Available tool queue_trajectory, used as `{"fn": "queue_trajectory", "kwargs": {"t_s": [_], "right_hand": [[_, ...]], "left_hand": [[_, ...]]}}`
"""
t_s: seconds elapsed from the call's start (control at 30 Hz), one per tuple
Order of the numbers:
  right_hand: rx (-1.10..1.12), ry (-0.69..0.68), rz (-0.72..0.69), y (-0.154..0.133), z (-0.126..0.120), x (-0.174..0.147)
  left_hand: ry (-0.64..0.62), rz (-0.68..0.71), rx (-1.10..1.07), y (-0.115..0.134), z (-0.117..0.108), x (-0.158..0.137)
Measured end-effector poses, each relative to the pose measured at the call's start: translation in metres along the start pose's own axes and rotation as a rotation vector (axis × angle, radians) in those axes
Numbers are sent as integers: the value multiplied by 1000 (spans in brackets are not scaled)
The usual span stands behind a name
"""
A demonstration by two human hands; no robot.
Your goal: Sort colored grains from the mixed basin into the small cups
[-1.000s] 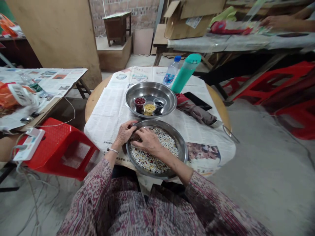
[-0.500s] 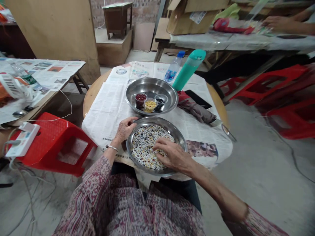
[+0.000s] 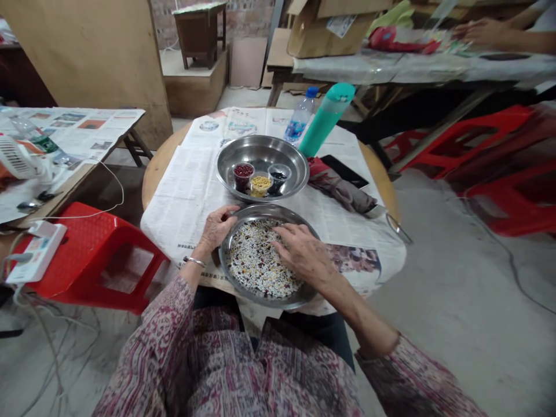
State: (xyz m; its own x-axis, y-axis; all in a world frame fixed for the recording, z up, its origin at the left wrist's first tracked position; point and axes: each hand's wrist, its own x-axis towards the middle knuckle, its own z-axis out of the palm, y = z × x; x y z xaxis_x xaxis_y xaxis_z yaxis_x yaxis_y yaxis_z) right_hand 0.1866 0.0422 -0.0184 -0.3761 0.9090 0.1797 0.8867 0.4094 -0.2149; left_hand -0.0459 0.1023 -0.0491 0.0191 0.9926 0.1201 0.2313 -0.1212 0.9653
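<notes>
A round steel basin [image 3: 313, 229] close to my body holds mixed white rice, dark grains, yellow beans and red beans [image 3: 256, 260]. On its left rim rests my left hand [image 3: 218, 226], fingers curled at the edge and holding it. My right hand [image 3: 304, 252] is over the right part of the grains, fingers spread and touching the top layer, with nothing seen gripped. Just behind, a second steel basin [image 3: 260, 147] contains three clear cups: red beans [image 3: 242, 176], yellow beans [image 3: 261, 185] and black beans [image 3: 278, 178].
Newspaper [image 3: 174, 191] covers the round table. Behind the basins stand a water bottle [image 3: 300, 116] and a green bottle [image 3: 326, 119]; a folded umbrella [image 3: 343, 191] and a dark phone [image 3: 345, 171] lie right. A red stool [image 3: 95, 255] bears a power strip [image 3: 37, 252]. Another person's hands [image 3: 486, 35] work at the far table.
My right hand has moved up and slightly right over the grains, its fingers stretching out more. More red and yellow beans show at the surface. My left hand stays at the rim.
</notes>
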Motion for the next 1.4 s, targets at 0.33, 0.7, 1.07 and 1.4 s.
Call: {"fn": "queue_trajectory", "kwargs": {"t_s": [0.33, 0.7, 1.07, 1.4], "right_hand": [[338, -30, 66, -3, 27, -22], [536, -93, -90, -26, -2, -25], [256, -219, -220, -33, 11, -24], [155, 53, 197, -7, 25, 2]], "left_hand": [[11, 1, -11, 0, 1, 1], [29, 20, 8, -2, 2, 1], [21, -15, -25, 2, 1, 0], [20, -20, -17, 2, 0, 1]]}}
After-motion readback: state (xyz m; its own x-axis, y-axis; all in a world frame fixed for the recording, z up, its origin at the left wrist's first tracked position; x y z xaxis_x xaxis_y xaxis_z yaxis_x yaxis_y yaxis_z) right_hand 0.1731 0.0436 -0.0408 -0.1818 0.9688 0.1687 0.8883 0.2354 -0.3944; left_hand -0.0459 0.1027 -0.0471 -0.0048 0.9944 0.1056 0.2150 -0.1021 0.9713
